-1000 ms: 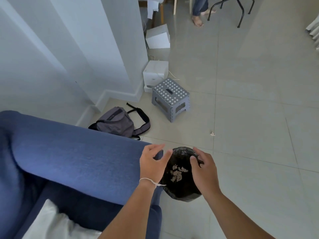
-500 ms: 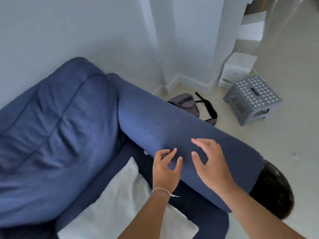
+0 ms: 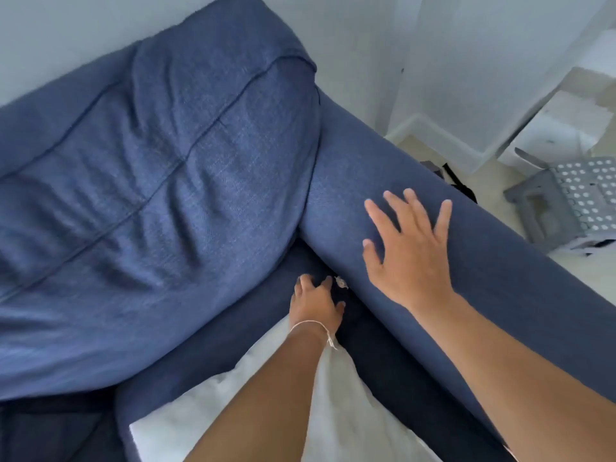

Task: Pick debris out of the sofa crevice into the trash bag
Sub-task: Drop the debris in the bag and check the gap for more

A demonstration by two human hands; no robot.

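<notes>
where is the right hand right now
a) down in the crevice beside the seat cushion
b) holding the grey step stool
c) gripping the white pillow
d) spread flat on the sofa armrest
d: the right hand lies open with fingers spread on the blue sofa armrest, while the left hand reaches into the crevice by a small pale bit of debris.

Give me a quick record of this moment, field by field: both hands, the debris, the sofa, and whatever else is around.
left hand: down at the crevice beside the armrest, fingers next to the debris
right hand: spread flat on the armrest, holding nothing
debris: small pale scrap at the crevice, not yet gripped
back cushion: blue, wrinkled
white pillow: on the seat
step stool: grey, on the floor
trash bag: not in view
</notes>
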